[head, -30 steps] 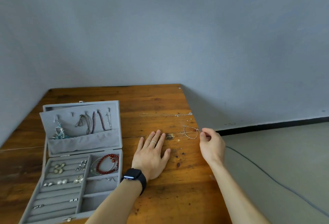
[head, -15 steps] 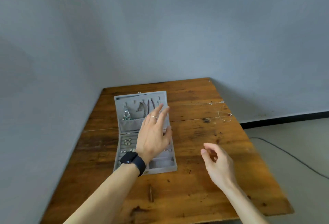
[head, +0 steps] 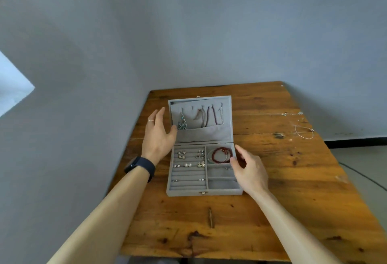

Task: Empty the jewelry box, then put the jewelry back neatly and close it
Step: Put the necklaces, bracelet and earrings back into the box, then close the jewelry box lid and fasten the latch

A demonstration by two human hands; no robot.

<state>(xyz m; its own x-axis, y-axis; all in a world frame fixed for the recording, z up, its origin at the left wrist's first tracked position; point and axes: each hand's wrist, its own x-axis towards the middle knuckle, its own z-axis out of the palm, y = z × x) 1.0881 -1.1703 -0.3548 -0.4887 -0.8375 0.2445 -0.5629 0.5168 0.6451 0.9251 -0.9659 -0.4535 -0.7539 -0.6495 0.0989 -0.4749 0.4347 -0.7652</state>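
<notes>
A grey velvet jewelry box [head: 188, 193] lies open on the wooden table [head: 293, 190]. Its raised lid [head: 209, 133] has necklaces and a blue-green pendant [head: 181, 123] hanging in it. The base holds several earrings [head: 188, 159] in ring rows and a red bead bracelet [head: 222, 155] in the top right compartment. My left hand [head: 158, 138], fingers straight, hovers at the lid's left edge with the thumb near the pendant. My right hand [head: 248, 169] is at the box's right wall, fingers loosely bent beside the bracelet, holding nothing I can see.
Two thin chains lie on the table at the far right: a long necklace [head: 280, 114] and a looped chain [head: 303, 133]. The table's right edge drops to the floor, where a dark cable [head: 364, 176] runs. Walls stand close behind and to the left.
My right hand has left the looped chain at the far right and come to the box's right side. My left hand moved from the table to the lid's left edge. The view swung left.
</notes>
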